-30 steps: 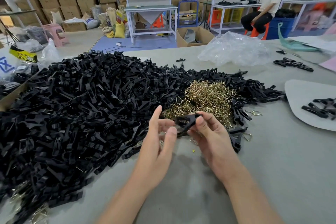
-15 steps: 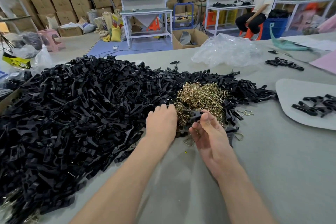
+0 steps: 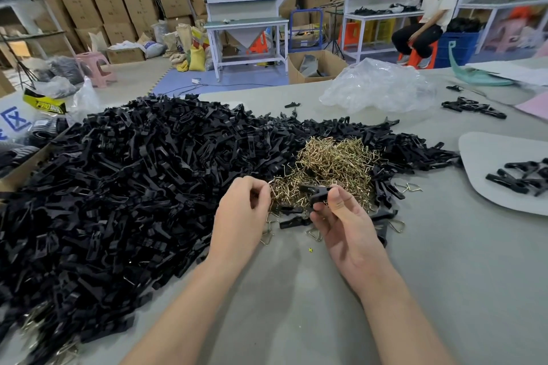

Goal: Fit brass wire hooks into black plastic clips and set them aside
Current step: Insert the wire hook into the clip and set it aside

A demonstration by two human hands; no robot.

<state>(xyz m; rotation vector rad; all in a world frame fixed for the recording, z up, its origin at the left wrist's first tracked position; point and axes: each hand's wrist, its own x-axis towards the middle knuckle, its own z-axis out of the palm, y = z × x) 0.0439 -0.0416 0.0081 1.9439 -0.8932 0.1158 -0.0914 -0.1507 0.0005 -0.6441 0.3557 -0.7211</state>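
The right hand [image 3: 347, 225] pinches one black clip [image 3: 315, 194] between thumb and fingertips, lifted just off the table [image 3: 296, 290]. The left hand [image 3: 240, 210] is beside it with its fingers curled and the tips drawn together at the near edge of the heap of brass hooks [image 3: 335, 169]. A glint of wire shows at those tips, but I cannot tell whether a hook is actually pinched or merely lies behind them.

The big pile of clips [image 3: 133, 187] spreads out to the left and wraps round behind the hooks. A few clips [image 3: 519, 178] lie on a grey board [image 3: 489, 201] well to the right, which is likely the set-aside spot.

The clip is probably light, stiff and a bit slick, so it is best held by its flat sides with the slot end free. The hooks look thin and springy and will likely tangle, so one is best lifted out by its bend.

The clip's slot is hidden by the thumb, the left palm faces away, and single hooks in the heap blur together.
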